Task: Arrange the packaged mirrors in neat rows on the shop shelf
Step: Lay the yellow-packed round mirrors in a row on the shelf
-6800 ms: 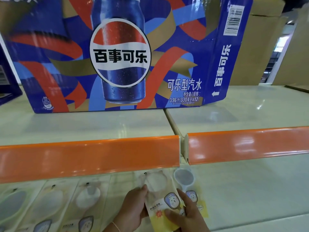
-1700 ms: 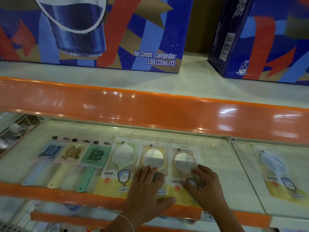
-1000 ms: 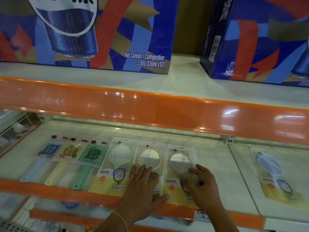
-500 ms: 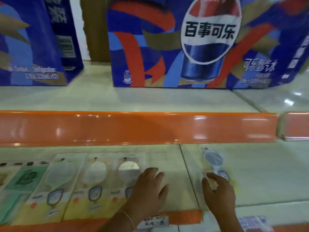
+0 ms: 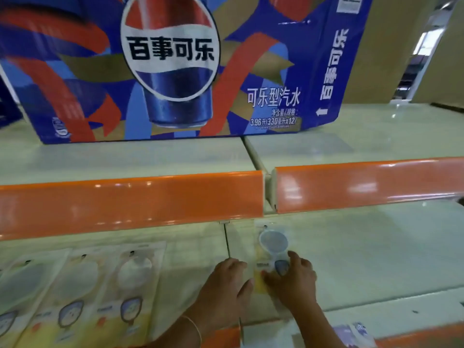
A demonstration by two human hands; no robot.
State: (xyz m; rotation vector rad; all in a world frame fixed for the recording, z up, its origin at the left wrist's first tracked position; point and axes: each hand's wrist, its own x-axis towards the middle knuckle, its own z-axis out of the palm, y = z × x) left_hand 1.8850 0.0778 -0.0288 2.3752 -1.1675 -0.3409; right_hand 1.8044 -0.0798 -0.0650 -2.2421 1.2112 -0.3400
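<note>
Looking down at the lower shelf [image 5: 364, 259], we find both hands on a single packaged mirror [image 5: 272, 243] lying flat just right of the seam between two shelf panels. Our right hand [image 5: 292, 280] lies over the lower part of the pack with fingers curled down onto it, the thumb at its left edge — it looks like a hold on the pack, though blur hides the exact finger contact. Our left hand [image 5: 226, 285] sits just beside it on the left, palm down, fingers loosely extended, the thumb touching the pack's yellow lower edge; a thin bracelet [image 5: 194, 326] circles that wrist.

To the left, well apart from this one, a row of three packaged mirrors [image 5: 75, 292] lies side by side, flat, round mirror ends pointing to the back of the shelf — edges touching or nearly so.

Above, an orange price rail [image 5: 130, 204] fronts the upper shelf, with a second rail section [image 5: 369, 184] to its right, a small gap between them. On that upper shelf stands a big blue cola carton [image 5: 170, 71] printed with a can and Chinese lettering. Brown cardboard [image 5: 391, 59] rises behind it on the right.
</note>
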